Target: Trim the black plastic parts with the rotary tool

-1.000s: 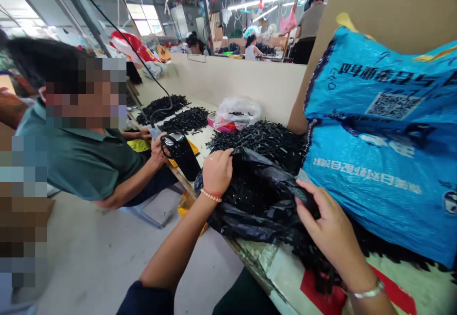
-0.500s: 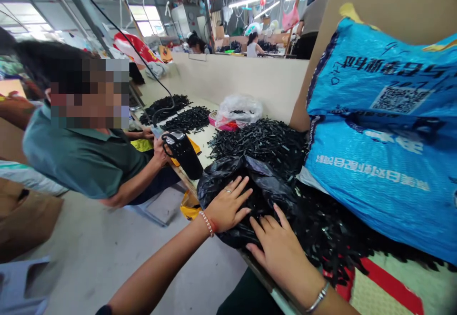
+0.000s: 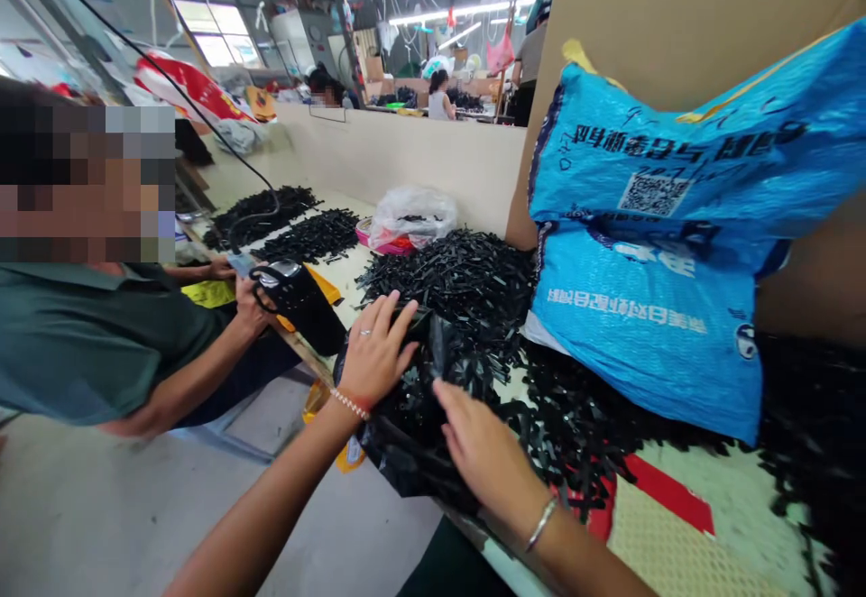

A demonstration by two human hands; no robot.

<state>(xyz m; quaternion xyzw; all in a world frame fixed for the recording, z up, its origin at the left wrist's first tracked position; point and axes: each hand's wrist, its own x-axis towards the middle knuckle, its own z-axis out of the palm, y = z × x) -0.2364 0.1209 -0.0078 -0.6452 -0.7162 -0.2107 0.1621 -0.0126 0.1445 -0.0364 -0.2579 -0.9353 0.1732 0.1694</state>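
A black plastic bag [image 3: 412,466] sits at the front edge of the table, its mouth spread and small dark pieces inside. My left hand [image 3: 377,353], with a ring and a beaded bracelet, lies over the bag's left rim, fingers stretched and apart. Along the bag's right side is my right hand [image 3: 483,444], its fingers extended and the lower ones partly hidden. Neither hand visibly grips anything. Beyond the bag lies a heap of short black strips [image 3: 446,281]. More loose black pieces [image 3: 575,408] spread to the right of the bag.
A blue woven sack [image 3: 649,290] stands at the right against cardboard [image 3: 677,20]. To the left sits a co-worker [image 3: 74,335], whose hand is by a black cylindrical tumbler [image 3: 304,304]. A pink basket [image 3: 382,236] with clear plastic stands behind the heap. A red-edged woven mat [image 3: 677,534] lies front right.
My left hand has moved from inside the bag's mouth up to its left rim. My right hand has shifted along the bag's right side. The view has turned to the right.
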